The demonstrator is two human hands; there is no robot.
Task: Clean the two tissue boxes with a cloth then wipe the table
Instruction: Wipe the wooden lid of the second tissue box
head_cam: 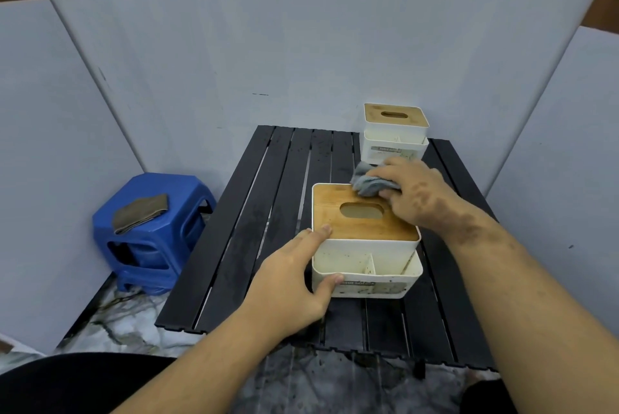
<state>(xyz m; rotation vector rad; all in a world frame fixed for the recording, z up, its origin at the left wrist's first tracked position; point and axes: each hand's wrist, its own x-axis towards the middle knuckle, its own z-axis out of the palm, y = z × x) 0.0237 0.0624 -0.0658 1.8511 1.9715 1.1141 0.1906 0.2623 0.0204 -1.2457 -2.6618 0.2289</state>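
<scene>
Two tissue boxes; right hand grips cloth; left hand holds near box.

1 head view (wide-angle) looks forward and down, close over table.

We are steadying the near tissue box with our left hand, thumb on its front wall, fingers along its left side. Our right hand is gripping a grey cloth at the wooden lid's far right corner. A second tissue box is standing behind on the black slatted table. A brown cloth is lying on the blue stool, left.
</scene>
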